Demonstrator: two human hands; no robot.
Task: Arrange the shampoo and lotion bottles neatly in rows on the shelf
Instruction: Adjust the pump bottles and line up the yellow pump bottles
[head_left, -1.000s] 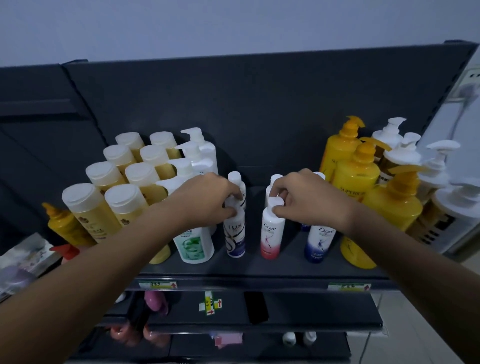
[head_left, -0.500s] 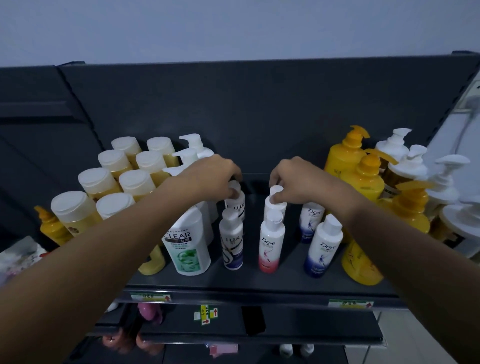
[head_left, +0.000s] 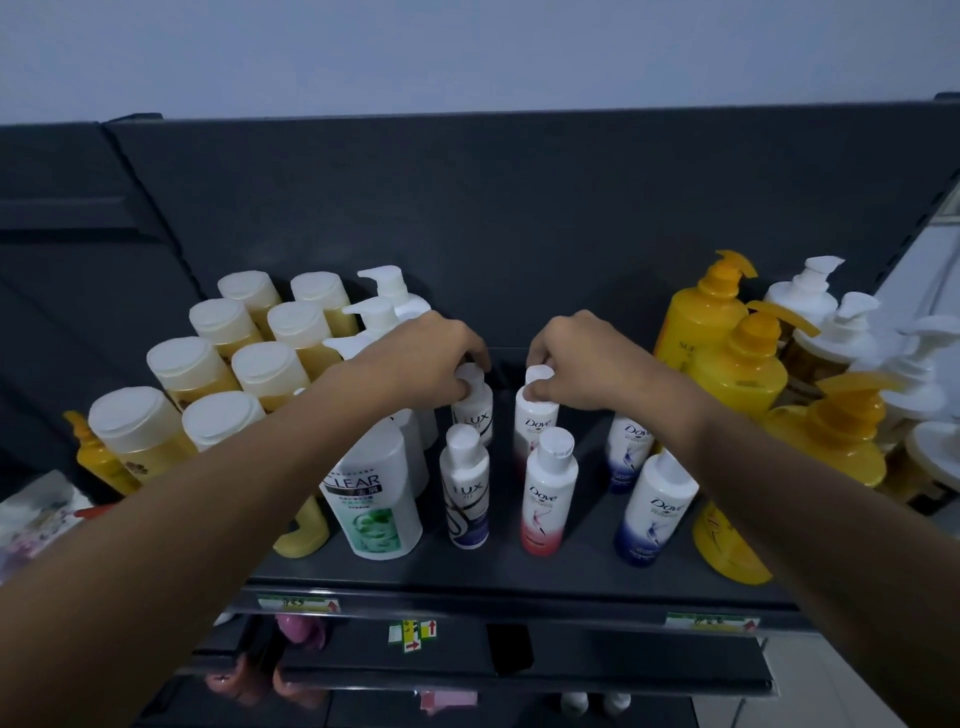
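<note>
Arms stretched forward over the shelf (head_left: 519, 577): my left hand (head_left: 423, 358) pinches the rear Lux bottle's (head_left: 474, 410) cap, my right hand (head_left: 582, 361) grips the rear Dove bottle's (head_left: 535, 421) cap.

Dark shelf (head_left: 519, 577) carries upright shampoo bottles (head_left: 548, 488) and yellow pump bottles (head_left: 737, 369).

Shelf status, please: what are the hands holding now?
Left hand on rear Lux bottle cap. Right hand on rear pink Dove bottle cap. Both bottles upright on shelf. Nothing in the way.
</note>
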